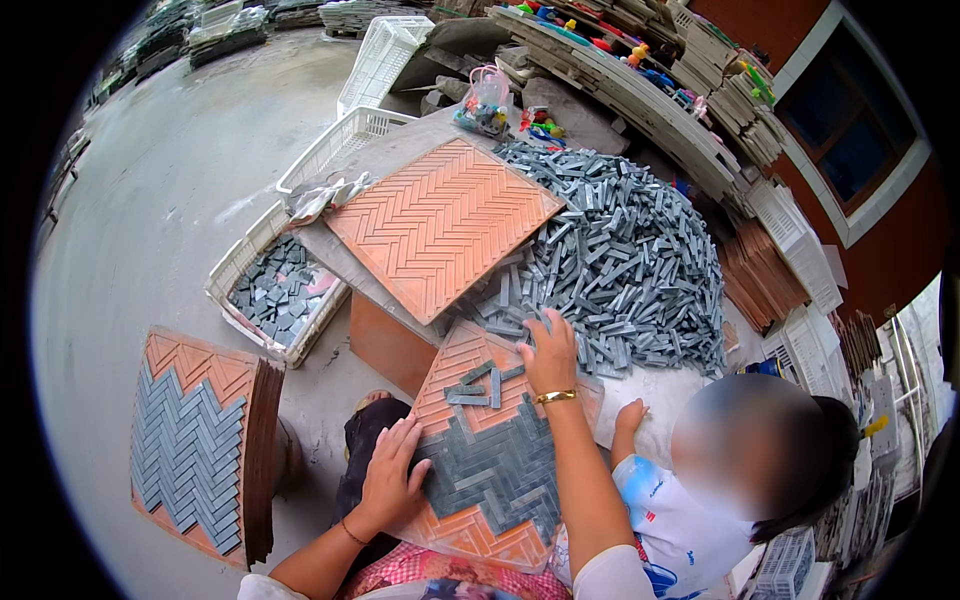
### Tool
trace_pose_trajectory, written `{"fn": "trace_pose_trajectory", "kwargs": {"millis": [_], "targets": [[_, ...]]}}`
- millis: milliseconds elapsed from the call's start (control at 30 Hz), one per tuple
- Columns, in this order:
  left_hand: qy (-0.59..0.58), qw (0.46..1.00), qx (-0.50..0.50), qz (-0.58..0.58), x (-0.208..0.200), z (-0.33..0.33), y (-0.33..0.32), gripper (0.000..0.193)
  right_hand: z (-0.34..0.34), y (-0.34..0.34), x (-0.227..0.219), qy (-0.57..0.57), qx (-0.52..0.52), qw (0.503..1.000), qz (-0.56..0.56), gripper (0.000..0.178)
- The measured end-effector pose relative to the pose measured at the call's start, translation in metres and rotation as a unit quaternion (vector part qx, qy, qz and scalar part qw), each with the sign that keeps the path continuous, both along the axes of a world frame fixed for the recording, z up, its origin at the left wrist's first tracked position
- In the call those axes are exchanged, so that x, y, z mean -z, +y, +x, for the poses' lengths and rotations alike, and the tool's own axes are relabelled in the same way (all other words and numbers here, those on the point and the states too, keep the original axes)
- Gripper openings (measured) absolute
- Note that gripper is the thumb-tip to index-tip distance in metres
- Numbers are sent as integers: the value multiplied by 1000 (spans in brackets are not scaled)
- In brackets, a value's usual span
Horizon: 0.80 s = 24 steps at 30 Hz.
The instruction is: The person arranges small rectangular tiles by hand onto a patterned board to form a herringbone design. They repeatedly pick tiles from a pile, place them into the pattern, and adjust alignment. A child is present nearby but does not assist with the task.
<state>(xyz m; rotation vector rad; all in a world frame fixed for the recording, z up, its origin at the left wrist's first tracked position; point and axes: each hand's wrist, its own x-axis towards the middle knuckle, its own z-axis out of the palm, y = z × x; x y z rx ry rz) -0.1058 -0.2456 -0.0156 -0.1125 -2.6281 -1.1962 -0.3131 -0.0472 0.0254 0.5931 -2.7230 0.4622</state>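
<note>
On my lap lies an orange herringbone mould board (470,345), partly filled with grey stone strips (490,465) in a zigzag pattern. Several loose grey strips (485,388) lie askew across its upper part. My left hand (392,480) rests on the board's left edge, fingers spread and thumb over the strips. Over the upper right of the board is my right hand (549,355), close to the pile of grey strips (630,250). Its fingers and thumb look apart, and I see no strip in them.
An unfilled orange mould board (445,225) lies beyond my lap. At left stands a stack of boards (190,450), its top one set with grey strips. A white crate (225,275) holds dark square pieces. Close at right is another person in a white shirt (670,510).
</note>
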Motion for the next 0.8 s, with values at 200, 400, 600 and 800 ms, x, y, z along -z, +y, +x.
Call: {"fn": "trace_pose_trajectory", "kwargs": {"millis": [200, 400, 600, 800], "targets": [[5, 997, -4, 81, 4, 1, -6, 46, 42, -16, 4, -188, -205, 960, 40, 32], [6, 963, -59, 265, 8, 4, -12, 36, 52, -24, 7, -101, -150, 981, 68, 26], [5, 958, -109, 266, 12, 17, -22, 29, 61, -23, 16, -108, -87, 985, 104, 17], [5, 946, -119, 302, 15, 19, -29, 25, 61, -19, 13, -136, -163, 977, 2, 17]]}}
